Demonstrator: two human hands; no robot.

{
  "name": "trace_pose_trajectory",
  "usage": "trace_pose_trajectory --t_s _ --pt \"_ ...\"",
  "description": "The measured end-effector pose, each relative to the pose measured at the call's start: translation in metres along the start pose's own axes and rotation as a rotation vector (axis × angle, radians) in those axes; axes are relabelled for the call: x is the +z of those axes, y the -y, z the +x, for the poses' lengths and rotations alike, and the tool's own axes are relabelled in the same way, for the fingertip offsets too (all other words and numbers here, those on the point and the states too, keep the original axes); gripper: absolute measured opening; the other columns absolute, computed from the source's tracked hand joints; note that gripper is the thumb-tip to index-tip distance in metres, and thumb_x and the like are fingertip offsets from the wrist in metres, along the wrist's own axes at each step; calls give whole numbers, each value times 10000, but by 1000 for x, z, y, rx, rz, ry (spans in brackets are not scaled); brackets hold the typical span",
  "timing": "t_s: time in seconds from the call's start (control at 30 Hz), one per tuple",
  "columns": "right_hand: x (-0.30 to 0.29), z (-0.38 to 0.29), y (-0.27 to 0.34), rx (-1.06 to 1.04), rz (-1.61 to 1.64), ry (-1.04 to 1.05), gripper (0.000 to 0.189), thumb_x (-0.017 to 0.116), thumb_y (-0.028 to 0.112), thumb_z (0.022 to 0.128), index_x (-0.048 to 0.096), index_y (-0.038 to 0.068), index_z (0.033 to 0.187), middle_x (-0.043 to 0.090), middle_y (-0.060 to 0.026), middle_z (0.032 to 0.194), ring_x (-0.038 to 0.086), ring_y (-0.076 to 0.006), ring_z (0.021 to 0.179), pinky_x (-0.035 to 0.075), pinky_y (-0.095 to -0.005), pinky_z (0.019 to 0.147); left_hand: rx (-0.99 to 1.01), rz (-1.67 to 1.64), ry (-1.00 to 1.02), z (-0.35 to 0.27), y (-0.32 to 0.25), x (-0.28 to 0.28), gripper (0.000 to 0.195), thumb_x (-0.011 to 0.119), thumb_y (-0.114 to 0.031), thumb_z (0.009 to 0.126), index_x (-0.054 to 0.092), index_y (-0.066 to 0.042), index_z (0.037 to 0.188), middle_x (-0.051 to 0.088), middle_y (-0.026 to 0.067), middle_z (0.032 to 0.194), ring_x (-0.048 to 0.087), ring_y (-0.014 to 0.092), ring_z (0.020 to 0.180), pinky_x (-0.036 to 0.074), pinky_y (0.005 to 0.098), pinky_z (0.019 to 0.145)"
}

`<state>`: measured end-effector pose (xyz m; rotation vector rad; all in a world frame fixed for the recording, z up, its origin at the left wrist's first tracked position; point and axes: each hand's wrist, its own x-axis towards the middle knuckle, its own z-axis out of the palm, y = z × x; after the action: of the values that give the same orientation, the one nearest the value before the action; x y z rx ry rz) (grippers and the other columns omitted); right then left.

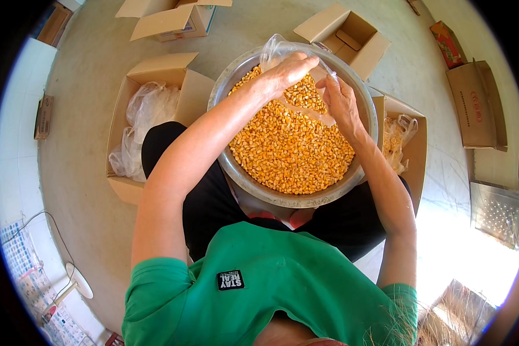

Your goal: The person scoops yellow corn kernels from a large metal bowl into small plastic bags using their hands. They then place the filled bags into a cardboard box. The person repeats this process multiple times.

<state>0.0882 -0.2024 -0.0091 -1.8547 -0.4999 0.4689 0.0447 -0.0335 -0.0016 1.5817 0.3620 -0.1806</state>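
A large round metal basin holds a heap of yellow corn kernels in front of me. A clear plastic bag lies over the far part of the heap, with kernels showing in and under its mouth. My left hand is at the bag's upper edge, palm down, its fingers partly hidden by the hand itself. On the bag's right side, my right hand pinches the plastic rim between thumb and fingers. The near edge of the plastic lies across the kernels.
Left of the basin stands an open cardboard box with clear plastic bags. Another cardboard box, at the right, holds bagged kernels. Beyond the basin are an open carton and a further carton. More boxes line the right wall.
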Motion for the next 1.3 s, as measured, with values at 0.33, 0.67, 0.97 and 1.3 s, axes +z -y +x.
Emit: trace_pose_trajectory --t_s 0.33,0.67,0.97,1.3 --pt "-4 -1 0 -43 -48 -24 414 422 368 979 619 29 846 409 17 583 391 -82 552 323 -276 510 179 115 -414 -26 -7 -31 410 440 -367 961 573 -13 802 565 51 669 528 174 596 467 342 590" --pt "1 4 -1 -66 -23 -17 393 435 358 974 615 31 852 400 17 598 403 -89 568 331 -283 519 158 961 -469 -28 76 -69 314 504 -270 921 586 19 1012 626 211 933 615 363 903 474 470 767" --pt "-1 4 3 -87 -44 -28 381 442 345 980 613 30 852 406 14 607 412 -94 585 344 -283 540 198 1322 -277 -71 85 -28 443 545 -347 906 535 -15 1199 548 214 1127 519 359 1100 436 502 873" --pt "-4 6 0 -119 -84 -45 368 449 336 974 616 28 858 404 15 621 419 -91 608 355 -276 560 78 1150 -11 -99 73 8 420 537 -392 922 491 -27 1124 547 226 1080 596 383 968 492 474 834"
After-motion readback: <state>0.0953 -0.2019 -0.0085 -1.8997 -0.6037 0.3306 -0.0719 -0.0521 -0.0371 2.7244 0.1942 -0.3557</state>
